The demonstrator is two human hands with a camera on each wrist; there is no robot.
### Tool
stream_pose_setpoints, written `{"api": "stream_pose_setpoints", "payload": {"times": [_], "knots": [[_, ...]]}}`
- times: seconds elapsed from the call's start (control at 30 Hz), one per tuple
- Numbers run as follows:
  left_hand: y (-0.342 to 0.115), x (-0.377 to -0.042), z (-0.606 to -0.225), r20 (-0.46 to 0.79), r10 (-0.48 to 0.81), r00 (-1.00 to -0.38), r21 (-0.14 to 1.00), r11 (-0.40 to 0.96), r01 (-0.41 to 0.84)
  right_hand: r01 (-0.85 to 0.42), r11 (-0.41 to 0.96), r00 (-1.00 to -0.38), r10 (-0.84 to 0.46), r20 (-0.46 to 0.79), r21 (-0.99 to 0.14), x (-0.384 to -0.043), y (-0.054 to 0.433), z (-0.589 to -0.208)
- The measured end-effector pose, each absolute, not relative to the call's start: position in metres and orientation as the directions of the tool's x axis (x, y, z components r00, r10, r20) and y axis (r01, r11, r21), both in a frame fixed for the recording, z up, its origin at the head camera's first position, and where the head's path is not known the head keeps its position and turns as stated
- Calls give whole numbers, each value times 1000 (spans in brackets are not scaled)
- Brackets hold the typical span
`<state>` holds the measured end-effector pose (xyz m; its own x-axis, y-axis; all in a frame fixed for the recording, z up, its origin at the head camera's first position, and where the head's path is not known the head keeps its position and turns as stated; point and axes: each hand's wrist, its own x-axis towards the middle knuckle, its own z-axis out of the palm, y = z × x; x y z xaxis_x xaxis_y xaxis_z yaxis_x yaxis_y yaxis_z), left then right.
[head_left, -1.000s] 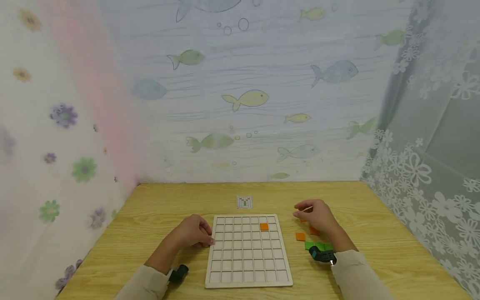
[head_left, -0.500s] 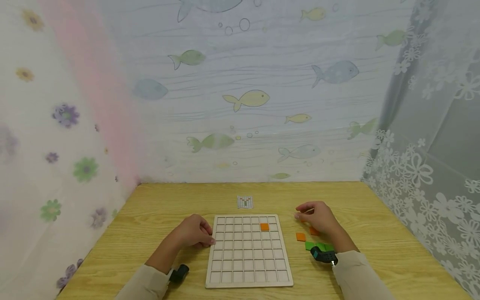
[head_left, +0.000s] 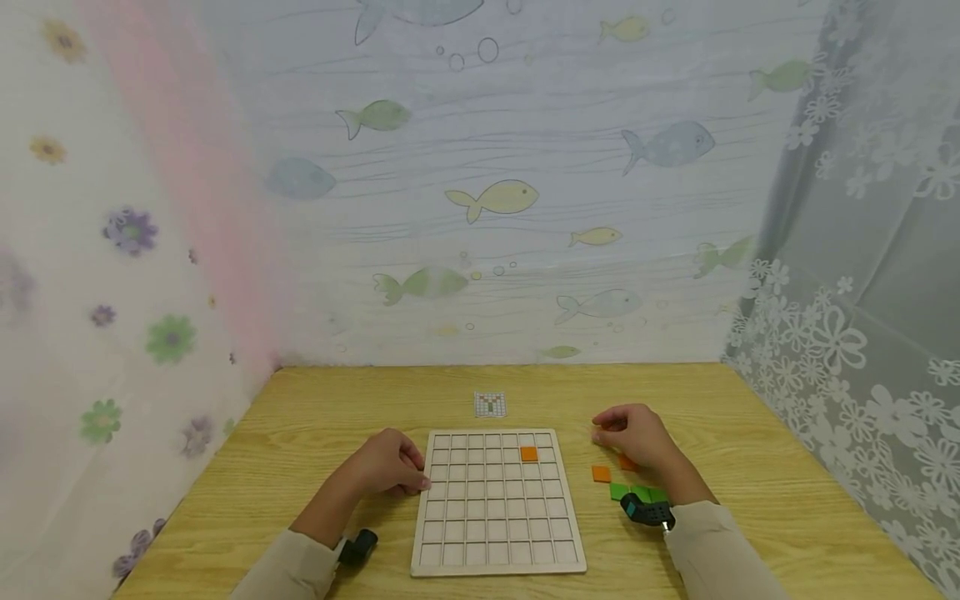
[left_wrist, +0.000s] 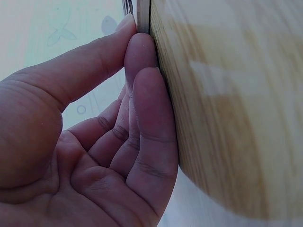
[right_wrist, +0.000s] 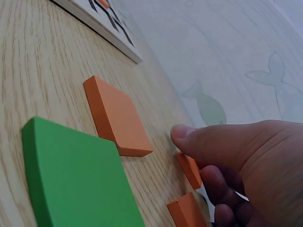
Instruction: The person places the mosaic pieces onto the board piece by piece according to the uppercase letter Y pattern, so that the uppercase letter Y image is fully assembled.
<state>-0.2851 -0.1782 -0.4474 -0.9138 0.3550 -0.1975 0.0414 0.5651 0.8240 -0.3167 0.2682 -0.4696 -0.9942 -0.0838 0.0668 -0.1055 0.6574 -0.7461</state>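
Left hand point(left_wrist: 99, 165) at gridded board point(head_left: 498, 508), right hand point(right_wrist: 270, 156) at orange tile point(right_wrist: 190, 171).
Head view: pale board central on the table point(head_left: 337, 408), inlaid tile point(head_left: 528, 454) far right, green tiles point(head_left: 618, 492) to its right. Left wrist view alone: thumb and fingertip pinch the board's left edge. Right wrist view alone: flat, square-edged tile beside narrowly parted thumb and fingers; whether gripped, cannot tell.

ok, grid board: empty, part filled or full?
Part filled: the grid board has one orange tile, second row from the far edge; its other cells are bare.
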Motion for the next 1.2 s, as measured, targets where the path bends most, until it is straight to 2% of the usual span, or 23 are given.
{"api": "stream_pose_setpoints", "payload": {"times": [0.93,1.2], "knots": [[-179,-282,-445,-198,368,-908,836,547,39,-126,723,-992,-79,99,-680,-314,269,-470],[-178,-283,-445,-202,358,-912,831,555,34,-93,717,-994,-31,101,-691,-315,266,-469]]}}
